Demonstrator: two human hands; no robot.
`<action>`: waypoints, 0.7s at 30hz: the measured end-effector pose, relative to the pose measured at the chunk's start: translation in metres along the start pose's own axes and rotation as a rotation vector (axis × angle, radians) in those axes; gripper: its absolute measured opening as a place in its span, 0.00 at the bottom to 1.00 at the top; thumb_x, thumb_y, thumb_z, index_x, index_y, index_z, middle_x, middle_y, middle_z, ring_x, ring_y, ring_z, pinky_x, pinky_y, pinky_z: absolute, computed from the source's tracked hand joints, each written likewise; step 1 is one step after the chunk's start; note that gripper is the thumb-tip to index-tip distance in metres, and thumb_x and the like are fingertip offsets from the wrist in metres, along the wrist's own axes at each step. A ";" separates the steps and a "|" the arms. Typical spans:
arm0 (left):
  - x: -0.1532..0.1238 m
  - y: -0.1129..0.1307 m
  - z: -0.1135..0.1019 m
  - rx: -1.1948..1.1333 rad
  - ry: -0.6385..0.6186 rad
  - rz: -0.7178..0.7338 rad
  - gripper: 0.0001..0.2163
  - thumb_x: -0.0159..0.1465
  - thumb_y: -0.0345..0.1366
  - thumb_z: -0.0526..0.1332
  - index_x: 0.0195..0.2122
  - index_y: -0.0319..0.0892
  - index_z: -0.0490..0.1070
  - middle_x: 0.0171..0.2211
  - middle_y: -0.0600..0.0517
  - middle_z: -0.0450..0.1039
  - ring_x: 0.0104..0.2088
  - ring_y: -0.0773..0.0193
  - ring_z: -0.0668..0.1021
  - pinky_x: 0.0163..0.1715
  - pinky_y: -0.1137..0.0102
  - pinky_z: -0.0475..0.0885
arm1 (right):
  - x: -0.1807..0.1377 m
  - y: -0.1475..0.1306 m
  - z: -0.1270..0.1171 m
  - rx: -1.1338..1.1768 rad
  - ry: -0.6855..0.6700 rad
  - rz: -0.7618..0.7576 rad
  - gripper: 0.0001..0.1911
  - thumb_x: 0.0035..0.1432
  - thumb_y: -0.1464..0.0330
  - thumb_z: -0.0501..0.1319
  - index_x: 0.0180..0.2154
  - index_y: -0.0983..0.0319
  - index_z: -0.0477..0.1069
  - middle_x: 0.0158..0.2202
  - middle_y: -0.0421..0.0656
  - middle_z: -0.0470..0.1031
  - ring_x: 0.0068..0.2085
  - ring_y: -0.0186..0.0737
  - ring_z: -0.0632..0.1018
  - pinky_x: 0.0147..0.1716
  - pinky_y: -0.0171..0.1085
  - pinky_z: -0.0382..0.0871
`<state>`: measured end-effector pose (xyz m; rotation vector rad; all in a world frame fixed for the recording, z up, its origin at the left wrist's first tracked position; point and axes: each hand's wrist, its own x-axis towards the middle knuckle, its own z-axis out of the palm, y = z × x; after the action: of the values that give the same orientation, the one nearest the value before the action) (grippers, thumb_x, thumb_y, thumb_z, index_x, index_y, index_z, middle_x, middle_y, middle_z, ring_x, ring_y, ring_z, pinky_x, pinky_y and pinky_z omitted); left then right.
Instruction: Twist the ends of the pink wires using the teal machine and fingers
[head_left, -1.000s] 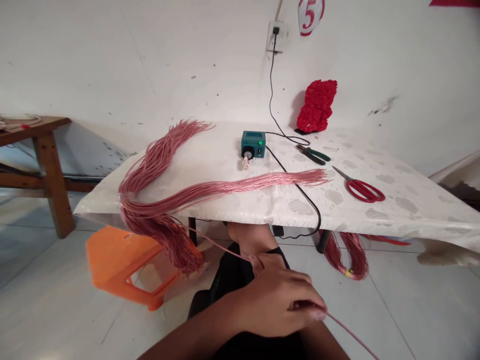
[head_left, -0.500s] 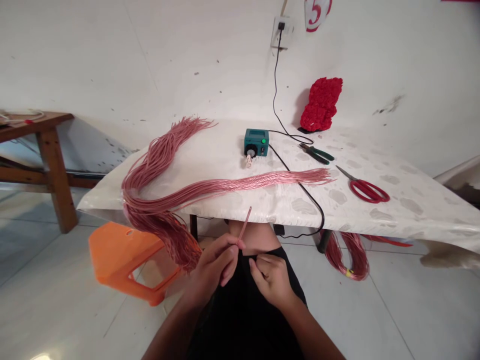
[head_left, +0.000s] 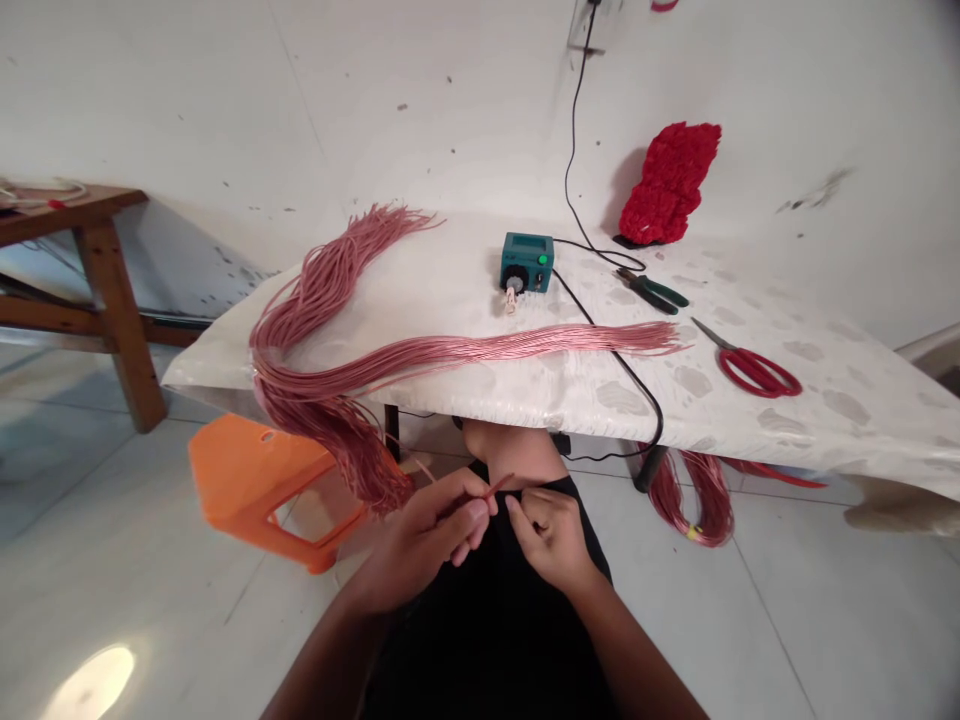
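Observation:
In the head view my left hand (head_left: 454,525), above my lap, pinches a thin pink wire (head_left: 498,487) between thumb and fingers. Its short end slants up to the right, toward my right hand. My right hand (head_left: 551,530) is closed just right of that end, thumb against curled fingers; whatever it may hold is hidden. A long bundle of similar pink wires (head_left: 465,349) lies across the table, bends at the left and hangs over the front edge. Behind it stands a small teal box (head_left: 528,262) with a black knob, a pale clip and a green light.
Green-handled pliers (head_left: 654,291) and red-handled scissors (head_left: 757,370) lie on the table (head_left: 832,400) to the right. A red fluffy block (head_left: 670,185) leans on the wall. An orange stool (head_left: 255,480) stands below left; a coiled wire bundle (head_left: 701,500) is under the table.
The wire end in my left hand has tipped from nearly upright down to the right, toward my right hand. The camera view has shifted slightly.

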<state>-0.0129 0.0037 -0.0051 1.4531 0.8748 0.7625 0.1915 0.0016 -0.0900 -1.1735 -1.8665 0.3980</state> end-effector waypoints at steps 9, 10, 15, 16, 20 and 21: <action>-0.002 0.002 0.011 0.010 -0.123 -0.024 0.13 0.75 0.42 0.52 0.49 0.38 0.70 0.17 0.61 0.65 0.15 0.73 0.66 0.19 0.77 0.60 | -0.003 0.003 -0.001 0.054 -0.035 0.010 0.27 0.73 0.64 0.54 0.19 0.60 0.53 0.18 0.36 0.58 0.22 0.32 0.61 0.26 0.38 0.53; -0.001 0.001 0.012 -0.017 -0.150 -0.042 0.13 0.75 0.41 0.51 0.51 0.39 0.68 0.19 0.59 0.69 0.16 0.72 0.69 0.19 0.78 0.62 | -0.003 0.002 -0.002 0.058 -0.043 0.012 0.27 0.73 0.64 0.54 0.19 0.60 0.53 0.19 0.37 0.58 0.22 0.32 0.61 0.26 0.38 0.53; 0.001 -0.002 0.016 -0.029 -0.096 -0.046 0.13 0.75 0.41 0.52 0.40 0.38 0.71 0.27 0.53 0.75 0.20 0.72 0.74 0.20 0.77 0.65 | -0.001 0.000 -0.005 0.057 -0.062 0.050 0.28 0.73 0.63 0.54 0.19 0.59 0.52 0.18 0.36 0.56 0.21 0.32 0.60 0.26 0.38 0.53; 0.002 -0.003 0.016 0.003 -0.065 -0.035 0.15 0.75 0.41 0.53 0.37 0.38 0.72 0.26 0.53 0.74 0.20 0.73 0.73 0.20 0.77 0.64 | 0.000 0.000 -0.005 0.055 -0.063 0.058 0.28 0.73 0.64 0.54 0.19 0.59 0.52 0.18 0.36 0.55 0.21 0.31 0.60 0.26 0.38 0.53; 0.004 -0.001 0.016 0.113 0.002 -0.007 0.15 0.74 0.38 0.54 0.34 0.38 0.74 0.24 0.56 0.71 0.20 0.74 0.70 0.20 0.77 0.63 | -0.001 0.002 -0.004 0.055 -0.058 0.074 0.27 0.72 0.65 0.55 0.19 0.59 0.52 0.19 0.35 0.54 0.21 0.31 0.58 0.26 0.38 0.52; 0.004 -0.001 0.017 0.137 0.008 0.001 0.14 0.74 0.37 0.54 0.34 0.38 0.74 0.24 0.57 0.70 0.19 0.75 0.70 0.20 0.77 0.62 | -0.001 0.002 -0.004 0.055 -0.056 0.076 0.27 0.72 0.65 0.55 0.19 0.59 0.51 0.19 0.35 0.54 0.21 0.32 0.59 0.26 0.38 0.52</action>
<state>0.0034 -0.0012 -0.0077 1.5721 0.9472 0.7209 0.1964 0.0011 -0.0895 -1.2094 -1.8515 0.5262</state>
